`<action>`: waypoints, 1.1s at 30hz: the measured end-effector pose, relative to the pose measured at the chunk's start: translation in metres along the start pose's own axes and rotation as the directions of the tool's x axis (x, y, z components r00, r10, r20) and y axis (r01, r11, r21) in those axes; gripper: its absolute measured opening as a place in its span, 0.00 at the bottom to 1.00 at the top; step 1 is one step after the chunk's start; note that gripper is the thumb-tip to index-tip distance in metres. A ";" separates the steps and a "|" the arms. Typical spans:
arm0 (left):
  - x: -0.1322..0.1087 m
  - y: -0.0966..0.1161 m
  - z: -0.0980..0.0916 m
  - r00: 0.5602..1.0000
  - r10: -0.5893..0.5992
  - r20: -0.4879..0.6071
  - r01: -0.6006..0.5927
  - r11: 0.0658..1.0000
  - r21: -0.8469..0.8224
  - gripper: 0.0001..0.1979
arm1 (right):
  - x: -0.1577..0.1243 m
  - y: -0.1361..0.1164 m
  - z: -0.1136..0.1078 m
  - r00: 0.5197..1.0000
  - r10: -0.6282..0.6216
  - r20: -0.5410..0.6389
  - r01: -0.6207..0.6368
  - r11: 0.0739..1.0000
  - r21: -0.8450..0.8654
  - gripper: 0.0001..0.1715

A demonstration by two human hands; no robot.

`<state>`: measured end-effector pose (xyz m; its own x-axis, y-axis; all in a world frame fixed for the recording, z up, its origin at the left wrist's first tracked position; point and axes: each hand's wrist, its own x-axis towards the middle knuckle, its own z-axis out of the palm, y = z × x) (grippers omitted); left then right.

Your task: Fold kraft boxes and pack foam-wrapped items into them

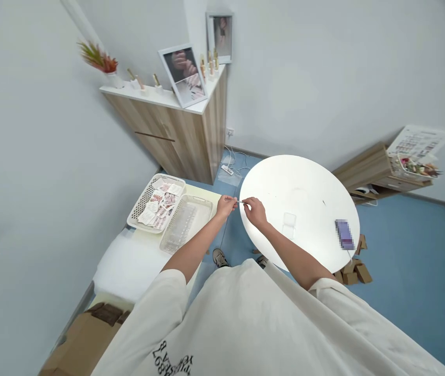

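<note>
My left hand (226, 206) and my right hand (255, 211) meet at the left edge of the white round table (277, 177). Between their pinched fingertips they hold a small, thin, stick-like item (239, 201); its kind is too small to make out. On the table, by my right forearm, lies a clear plastic case (289, 225). Left of my left hand stands a basket with clear plastic pieces (183, 225). Beside that is a white basket (131, 215) holding printed cards and packets.
A phone (345, 234) with a cable lies at the table's right side. Behind stands a wooden cabinet (183, 141) with picture frames and small bottles on top. A power strip (227, 170) and cables lie on the floor. Cardboard boxes (355, 272) sit beyond the table.
</note>
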<state>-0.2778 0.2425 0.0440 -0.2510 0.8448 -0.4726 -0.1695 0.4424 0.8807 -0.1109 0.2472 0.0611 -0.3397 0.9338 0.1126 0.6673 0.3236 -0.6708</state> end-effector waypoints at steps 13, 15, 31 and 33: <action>-0.026 -0.072 0.165 0.984 0.031 0.177 -0.073 0.968 0.240 0.18 | -0.103 0.149 -0.104 0.880 0.473 0.039 -0.462 0.835 0.299 0.18; -0.033 -0.084 0.184 0.976 0.020 0.216 -0.074 0.967 0.244 0.17 | -0.116 0.171 -0.115 0.818 0.557 0.145 -0.566 0.734 0.376 0.14; -0.066 -0.149 0.260 0.963 -0.145 0.226 0.016 0.871 0.491 0.14 | -0.186 0.249 -0.147 0.589 0.773 0.233 -0.740 0.401 0.540 0.03; -0.068 -0.152 0.261 0.950 -0.192 0.245 0.049 0.868 0.493 0.16 | -0.188 0.255 -0.145 0.562 0.800 0.213 -0.766 0.406 0.498 0.05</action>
<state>0.0137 0.1966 -0.0493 0.0273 0.7914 -0.6107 0.3108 0.5739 0.7577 0.2191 0.1760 -0.0253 0.2018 0.7508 -0.6290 0.2014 -0.6603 -0.7235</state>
